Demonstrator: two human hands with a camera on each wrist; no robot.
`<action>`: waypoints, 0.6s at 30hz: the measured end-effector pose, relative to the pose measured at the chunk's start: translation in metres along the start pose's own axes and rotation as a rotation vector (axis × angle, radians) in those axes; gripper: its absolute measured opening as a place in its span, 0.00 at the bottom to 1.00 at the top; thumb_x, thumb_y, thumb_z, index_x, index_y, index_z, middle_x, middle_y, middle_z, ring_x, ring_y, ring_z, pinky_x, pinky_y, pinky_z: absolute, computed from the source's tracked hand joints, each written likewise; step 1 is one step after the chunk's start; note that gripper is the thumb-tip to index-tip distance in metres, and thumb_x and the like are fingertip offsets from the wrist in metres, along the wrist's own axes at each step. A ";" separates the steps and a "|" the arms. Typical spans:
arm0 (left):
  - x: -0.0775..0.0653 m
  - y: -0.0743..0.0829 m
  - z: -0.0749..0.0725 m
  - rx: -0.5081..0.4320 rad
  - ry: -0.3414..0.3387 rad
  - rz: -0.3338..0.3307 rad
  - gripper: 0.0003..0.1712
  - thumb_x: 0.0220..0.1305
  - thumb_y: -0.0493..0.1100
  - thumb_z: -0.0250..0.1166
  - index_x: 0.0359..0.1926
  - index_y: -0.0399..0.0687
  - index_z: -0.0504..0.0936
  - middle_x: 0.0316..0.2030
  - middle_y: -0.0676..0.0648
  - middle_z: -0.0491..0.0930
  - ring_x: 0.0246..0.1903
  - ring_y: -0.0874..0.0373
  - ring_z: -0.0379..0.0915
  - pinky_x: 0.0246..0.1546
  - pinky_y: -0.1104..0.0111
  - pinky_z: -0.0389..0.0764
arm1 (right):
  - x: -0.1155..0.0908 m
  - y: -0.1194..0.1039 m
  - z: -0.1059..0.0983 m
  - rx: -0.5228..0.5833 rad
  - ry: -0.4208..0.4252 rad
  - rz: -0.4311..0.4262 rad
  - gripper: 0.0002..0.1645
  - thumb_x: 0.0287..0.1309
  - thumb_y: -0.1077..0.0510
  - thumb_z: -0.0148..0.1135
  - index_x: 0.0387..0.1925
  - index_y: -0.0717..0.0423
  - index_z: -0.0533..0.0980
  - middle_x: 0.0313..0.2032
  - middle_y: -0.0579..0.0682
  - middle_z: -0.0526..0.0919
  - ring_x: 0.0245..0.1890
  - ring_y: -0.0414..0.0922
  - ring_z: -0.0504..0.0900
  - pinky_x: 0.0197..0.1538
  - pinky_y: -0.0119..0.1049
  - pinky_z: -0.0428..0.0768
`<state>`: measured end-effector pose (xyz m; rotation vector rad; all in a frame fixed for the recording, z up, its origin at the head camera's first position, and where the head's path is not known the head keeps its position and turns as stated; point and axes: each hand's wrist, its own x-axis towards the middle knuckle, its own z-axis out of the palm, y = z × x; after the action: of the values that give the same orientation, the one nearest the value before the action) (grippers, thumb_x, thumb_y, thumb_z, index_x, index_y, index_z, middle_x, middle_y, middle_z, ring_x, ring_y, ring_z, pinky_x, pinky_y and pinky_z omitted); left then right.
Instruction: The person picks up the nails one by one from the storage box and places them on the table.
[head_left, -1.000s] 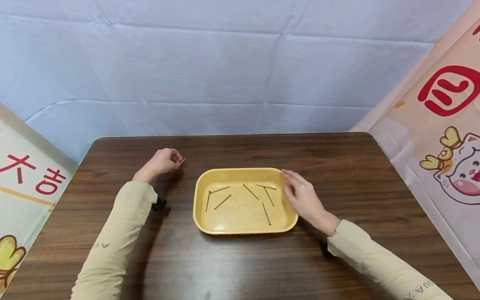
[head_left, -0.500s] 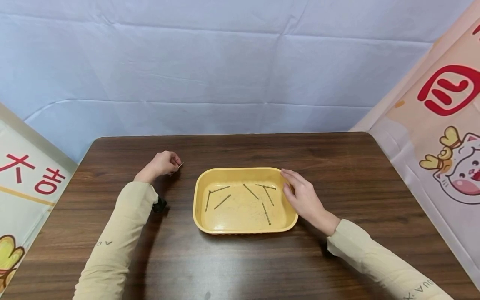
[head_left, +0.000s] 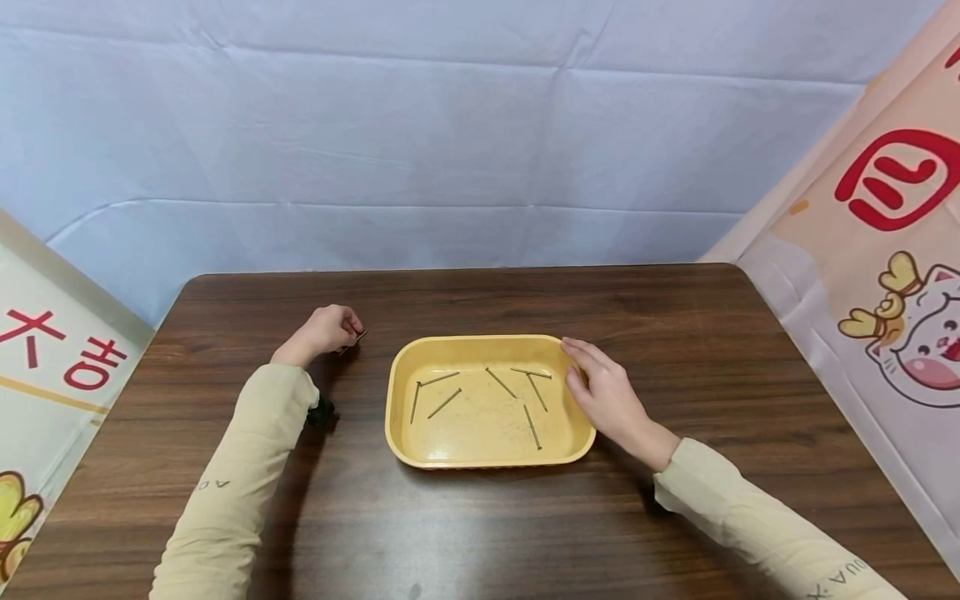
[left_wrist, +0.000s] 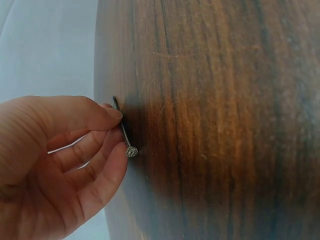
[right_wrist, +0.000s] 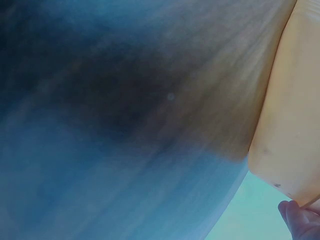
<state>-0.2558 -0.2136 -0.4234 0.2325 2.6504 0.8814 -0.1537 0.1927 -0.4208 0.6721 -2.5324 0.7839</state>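
Our left hand, at ten o'clock from the tray, pinches a single nail by its shaft, its head toward five o'clock in the left wrist view; we take the fingertip hold to suit so thin a thing. Whether that nail touches the wooden table, we cannot tell. Rightward, the yellow tray sits between both hands, presumably for easy reach. Seven loose nails lie scattered on its floor, three between nine and ten o'clock, four from one round to four. Our right hand rests at three o'clock on the rim, fingers nearly straight, thumb over the inner wall; we judge that it steadies the tray.

As for writing, we read 大吉 in red on the left banner, an "A" on the left sleeve and seemingly "UA" on the right sleeve. On the right banner, a red sign runs off the edge. We find no brand on the tray.
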 end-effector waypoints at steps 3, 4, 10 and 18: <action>0.002 0.000 0.000 0.004 -0.005 -0.007 0.09 0.57 0.29 0.54 0.39 0.31 0.75 0.30 0.41 0.74 0.23 0.54 0.73 0.26 0.66 0.76 | 0.000 0.000 0.000 0.004 -0.001 0.002 0.19 0.54 0.68 0.53 0.49 0.70 0.74 0.50 0.60 0.76 0.49 0.54 0.76 0.44 0.44 0.77; 0.002 0.000 0.000 0.007 -0.004 -0.008 0.09 0.57 0.29 0.54 0.39 0.31 0.75 0.30 0.41 0.74 0.23 0.54 0.73 0.26 0.66 0.76 | 0.000 0.000 0.000 0.006 0.000 0.002 0.19 0.54 0.68 0.53 0.49 0.70 0.74 0.50 0.60 0.76 0.49 0.54 0.76 0.44 0.45 0.77; 0.001 0.001 -0.003 0.022 0.003 0.004 0.09 0.56 0.30 0.55 0.39 0.31 0.75 0.31 0.40 0.75 0.25 0.52 0.74 0.26 0.66 0.77 | 0.000 0.000 0.000 0.002 0.002 0.000 0.19 0.53 0.68 0.54 0.49 0.70 0.74 0.50 0.60 0.76 0.48 0.53 0.76 0.41 0.43 0.78; 0.001 0.005 -0.010 0.042 0.009 0.015 0.11 0.56 0.30 0.54 0.41 0.31 0.75 0.36 0.37 0.75 0.27 0.52 0.73 0.27 0.66 0.75 | 0.000 0.001 0.000 0.002 0.001 0.000 0.20 0.53 0.68 0.54 0.49 0.69 0.74 0.50 0.60 0.76 0.49 0.54 0.76 0.44 0.44 0.78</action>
<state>-0.2602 -0.2145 -0.4134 0.2599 2.6812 0.8338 -0.1540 0.1931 -0.4210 0.6726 -2.5306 0.7870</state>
